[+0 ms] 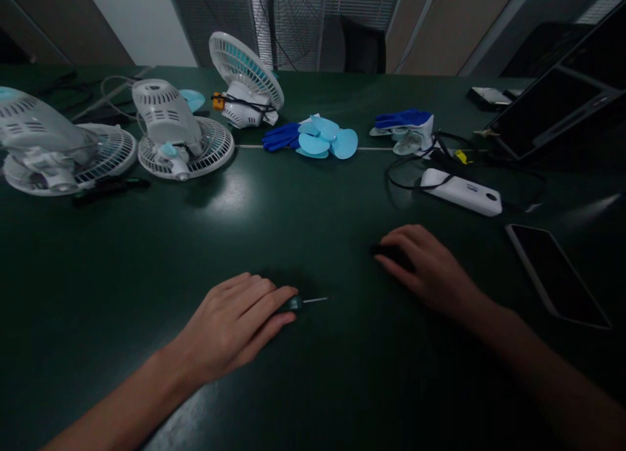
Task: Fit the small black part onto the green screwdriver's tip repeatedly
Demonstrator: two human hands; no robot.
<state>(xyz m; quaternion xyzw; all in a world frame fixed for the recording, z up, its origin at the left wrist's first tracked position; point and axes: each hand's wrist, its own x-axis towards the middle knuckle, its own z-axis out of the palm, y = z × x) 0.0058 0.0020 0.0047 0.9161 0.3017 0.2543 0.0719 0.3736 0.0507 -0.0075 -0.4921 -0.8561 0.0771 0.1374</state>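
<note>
My left hand [235,324] rests on the dark green table [313,386], fingers curled round the dark handle of a small screwdriver [306,301] whose thin metal shaft points right. My right hand [425,268] lies palm down further right, fingers closed over a small dark object [386,250] that I cannot make out. Light blue fan blades [325,138] lie at the middle back beside a blue glove [281,137].
Three white small fans lie at the back left: [53,148], [180,138], [244,79]. A white power strip [462,191] with black cable, a phone [555,275], another blue glove [403,120] and a tablet [542,109] sit at the right.
</note>
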